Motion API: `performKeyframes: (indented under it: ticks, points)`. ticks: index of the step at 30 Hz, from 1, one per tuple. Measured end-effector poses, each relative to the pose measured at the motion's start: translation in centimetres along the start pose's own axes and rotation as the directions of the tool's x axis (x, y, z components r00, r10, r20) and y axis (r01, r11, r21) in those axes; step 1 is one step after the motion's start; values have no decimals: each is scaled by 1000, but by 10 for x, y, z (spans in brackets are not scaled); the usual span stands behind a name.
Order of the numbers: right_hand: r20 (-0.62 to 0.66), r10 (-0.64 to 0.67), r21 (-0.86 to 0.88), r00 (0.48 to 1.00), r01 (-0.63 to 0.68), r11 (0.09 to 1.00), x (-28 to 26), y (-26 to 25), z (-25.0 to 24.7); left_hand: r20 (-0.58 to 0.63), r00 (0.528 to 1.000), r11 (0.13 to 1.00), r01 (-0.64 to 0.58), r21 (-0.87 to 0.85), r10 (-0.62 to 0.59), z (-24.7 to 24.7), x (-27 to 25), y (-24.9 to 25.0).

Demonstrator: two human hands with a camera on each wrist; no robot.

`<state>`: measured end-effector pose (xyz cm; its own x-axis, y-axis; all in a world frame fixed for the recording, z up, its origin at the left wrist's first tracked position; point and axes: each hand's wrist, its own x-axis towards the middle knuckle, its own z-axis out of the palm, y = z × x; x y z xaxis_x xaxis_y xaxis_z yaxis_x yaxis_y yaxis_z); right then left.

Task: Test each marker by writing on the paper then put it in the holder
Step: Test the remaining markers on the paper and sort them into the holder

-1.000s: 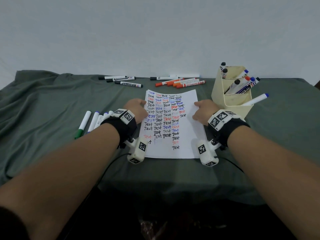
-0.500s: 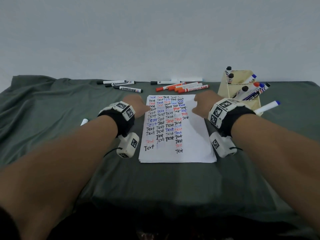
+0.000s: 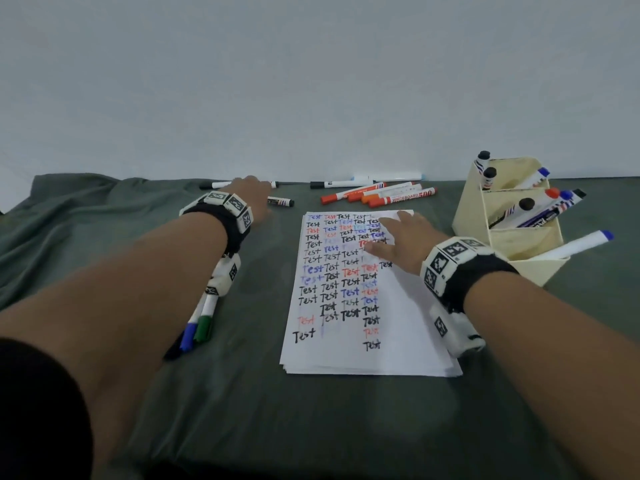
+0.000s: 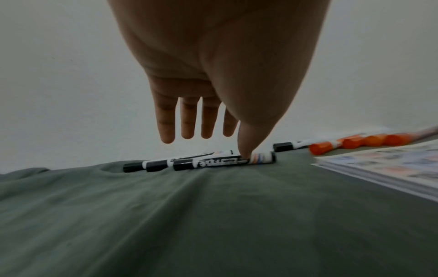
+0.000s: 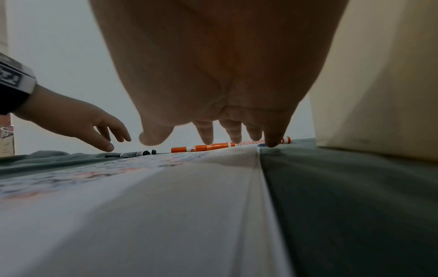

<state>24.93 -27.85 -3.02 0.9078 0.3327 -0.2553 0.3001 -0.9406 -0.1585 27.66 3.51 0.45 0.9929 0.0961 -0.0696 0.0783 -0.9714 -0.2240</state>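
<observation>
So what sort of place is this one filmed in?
Probably a makeshift indoor work table against a plain wall: a creased green cloth covers it, with a paper stack and a cream marker holder on top.

Both forearms are showing bare from elbow to wrist, and a dark sleeve (image 3: 38, 403) is covering the left upper arm at the near left corner. The left wrist is wearing a black band (image 3: 228, 223) ringed with white blocks carrying black square-pattern markers; a white camera housing (image 3: 223, 275) with the same markers is hanging beneath it. The right wrist is wearing a matching black band (image 3: 464, 271) with marker blocks, and a white marked housing (image 3: 453, 332) is sitting under it.
</observation>
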Motion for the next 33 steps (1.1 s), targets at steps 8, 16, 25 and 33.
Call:
performKeyframes:
  ticks: [8, 16, 25, 33]
  points:
    - [57, 26, 1, 998, -26, 1000, 6, 2, 4, 102, 990, 984, 109, -143, -95, 27, 58, -44]
    - [66, 25, 20, 998, -27, 999, 2, 1, 1, 138, 985, 973, 129, -191, -103, 50, 87, -57]
    - [74, 42, 26, 996, -44, 999, 1, -2, -2, 117, 988, 984, 114, -140, -98, 44, 85, -58]
    - [79, 44, 13, 996, -46, 999, 2, -1, 0, 95, 995, 986, -27, -162, 43, 26, 80, -31]
